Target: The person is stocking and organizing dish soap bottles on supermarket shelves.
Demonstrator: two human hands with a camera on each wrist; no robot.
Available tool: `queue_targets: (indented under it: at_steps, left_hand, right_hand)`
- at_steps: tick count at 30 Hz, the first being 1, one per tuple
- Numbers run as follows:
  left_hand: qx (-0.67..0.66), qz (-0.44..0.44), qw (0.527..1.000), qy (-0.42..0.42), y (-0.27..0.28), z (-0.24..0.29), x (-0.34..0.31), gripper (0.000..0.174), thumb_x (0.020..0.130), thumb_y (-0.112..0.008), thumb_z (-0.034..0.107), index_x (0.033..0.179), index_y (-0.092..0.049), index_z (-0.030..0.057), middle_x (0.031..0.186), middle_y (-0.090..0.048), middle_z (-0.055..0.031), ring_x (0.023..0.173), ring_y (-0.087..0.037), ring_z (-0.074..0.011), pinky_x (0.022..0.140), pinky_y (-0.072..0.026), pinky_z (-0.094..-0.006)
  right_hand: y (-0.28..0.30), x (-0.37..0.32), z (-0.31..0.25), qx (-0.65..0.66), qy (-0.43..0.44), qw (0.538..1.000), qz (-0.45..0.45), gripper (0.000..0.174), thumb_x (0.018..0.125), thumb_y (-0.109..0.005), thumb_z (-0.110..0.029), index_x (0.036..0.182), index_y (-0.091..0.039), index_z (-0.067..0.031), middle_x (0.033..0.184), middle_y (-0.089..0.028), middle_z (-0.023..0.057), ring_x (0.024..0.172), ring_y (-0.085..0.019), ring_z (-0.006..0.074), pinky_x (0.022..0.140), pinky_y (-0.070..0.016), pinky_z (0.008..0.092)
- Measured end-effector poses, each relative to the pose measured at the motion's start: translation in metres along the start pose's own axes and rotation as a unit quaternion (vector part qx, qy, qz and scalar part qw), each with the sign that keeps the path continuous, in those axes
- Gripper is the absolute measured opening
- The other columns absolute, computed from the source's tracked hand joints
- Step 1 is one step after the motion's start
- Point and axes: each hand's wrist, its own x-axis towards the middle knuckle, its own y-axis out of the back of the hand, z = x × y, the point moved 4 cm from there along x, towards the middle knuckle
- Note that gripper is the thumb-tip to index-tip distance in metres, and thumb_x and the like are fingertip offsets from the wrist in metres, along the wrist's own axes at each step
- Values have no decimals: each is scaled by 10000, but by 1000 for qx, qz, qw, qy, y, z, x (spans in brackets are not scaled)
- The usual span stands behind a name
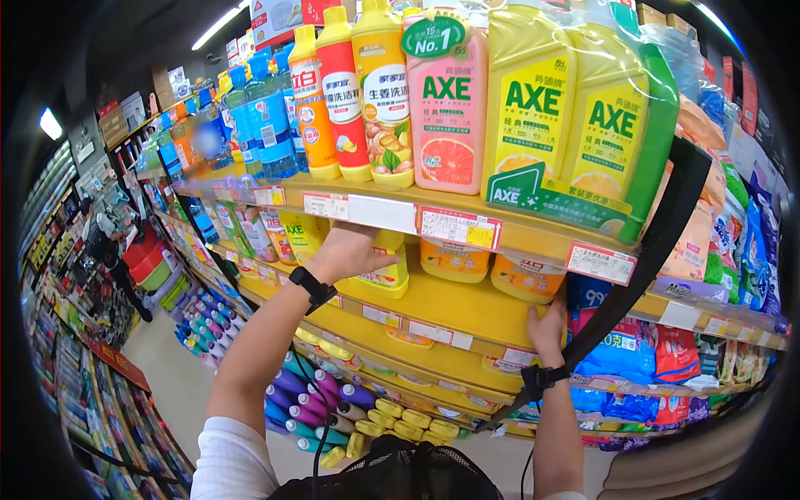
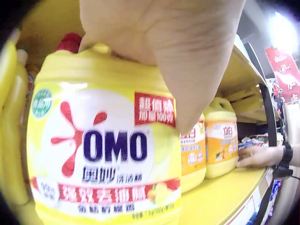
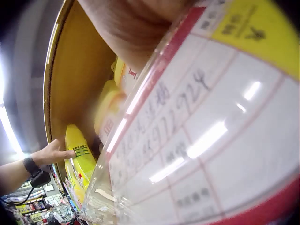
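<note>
My left hand (image 1: 343, 252) is over a yellow OMO dish soap jug (image 2: 105, 145) under the upper shelf. It grips the jug's top by the handle, fingers hidden behind, thumb sticking out to the right. The jug stands upright, label facing out, red cap partly visible. To its right are two yellow jugs with orange labels, a nearer jug (image 2: 193, 159) and a farther jug (image 2: 221, 138). At the shelf's right end my right hand (image 1: 546, 327) reaches in with fairly straight fingers. Its fingertips are right at the base of the farther jug.
Above, the upper shelf (image 1: 392, 208) with price tags holds AXE bottles (image 1: 529, 108) and other detergents. A dark post (image 1: 642, 250) stands beside the right arm, with bagged detergent (image 1: 617, 346) beyond it. Several bottles (image 1: 312, 404) stand on the floor below. A person (image 1: 112, 250) is in the left aisle.
</note>
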Motion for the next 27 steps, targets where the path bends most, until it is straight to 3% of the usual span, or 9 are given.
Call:
queue_targets:
  at_steps: [1, 4, 7, 9, 12, 16, 19, 23, 27]
  left_hand:
    - [0, 18, 1000, 2, -3, 2, -4, 838, 745, -765, 495, 1363, -479, 6, 1382, -455, -274, 1312, -395, -454, 1103, -305, -529]
    - [13, 76, 997, 17, -10, 4, -8, 848, 743, -765, 504, 1377, -474, 22, 1401, -444, -261, 1334, -371, -447, 1116, -274, -544]
    - [20, 83, 995, 46, -23, 0, -10, 878, 724, -770, 543, 1382, -483, 39, 1402, -450, -246, 1337, -375, -427, 1108, -264, -555]
    - [14, 104, 994, 45, -23, 1, -10, 878, 711, -780, 552, 1371, -500, 46, 1378, -468, -238, 1316, -396, -414, 1087, -286, -549]
    - [24, 131, 990, 37, -20, 3, -9, 831, 715, -799, 519, 1332, -521, 36, 1307, -522, -227, 1225, -464, -427, 1037, -348, -525]
    - [18, 156, 987, 47, -23, 6, -7, 819, 696, -814, 523, 1306, -538, 52, 1263, -545, -203, 1203, -480, -405, 1031, -337, -526]
    - [11, 178, 982, 61, -26, 7, -9, 782, 702, -802, 537, 1279, -566, 64, 1255, -566, -168, 1198, -504, -359, 1022, -326, -525]
    - [0, 182, 981, 70, -28, 5, -9, 746, 703, -798, 540, 1245, -595, 70, 1227, -593, -152, 1167, -540, -331, 1002, -333, -523]
    - [7, 198, 978, 70, -29, 3, -9, 718, 696, -804, 529, 1223, -616, 80, 1209, -603, -140, 1137, -555, -327, 963, -362, -514]
  right_hand:
    - [1, 1, -3, -5, -4, 1000, 2, 695, 824, -696, -111, 1410, -357, 43, 1388, -451, 265, 1296, -422, 428, 1094, -371, 421]
    - [5, 14, -12, 17, 99, 993, 54, 707, 820, -701, -97, 1414, -347, 46, 1395, -452, 254, 1318, -420, 405, 1113, -347, 405]
    - [14, 31, -34, 167, 62, 983, 42, 710, 816, -739, -119, 1393, -363, 52, 1382, -444, 287, 1275, -454, 417, 1090, -353, 406]
    - [18, 41, -41, 179, 24, 983, 30, 667, 822, -741, -110, 1369, -394, 48, 1355, -482, 254, 1263, -484, 353, 1051, -380, 376]
    - [18, 45, -53, 163, 19, 986, 25, 625, 822, -746, -113, 1338, -435, 50, 1303, -536, 243, 1214, -531, 344, 1027, -404, 372]
    - [16, 45, -58, 185, -18, 982, -19, 580, 824, -757, -132, 1299, -480, 53, 1250, -583, 237, 1150, -579, 340, 1004, -427, 369]
    - [2, 49, -52, 129, 16, 991, -11, 522, 834, -757, -170, 1242, -526, 60, 1218, -606, 242, 1145, -591, 335, 987, -439, 364]
    - [-16, 45, -74, 149, 60, 987, 2, 456, 829, -761, -196, 1166, -585, 55, 1124, -655, 243, 1085, -626, 361, 938, -471, 377]
    - [-34, 33, -107, 107, 29, 992, -53, 438, 826, -753, -197, 1159, -591, 37, 1111, -660, 235, 1056, -634, 370, 916, -490, 394]
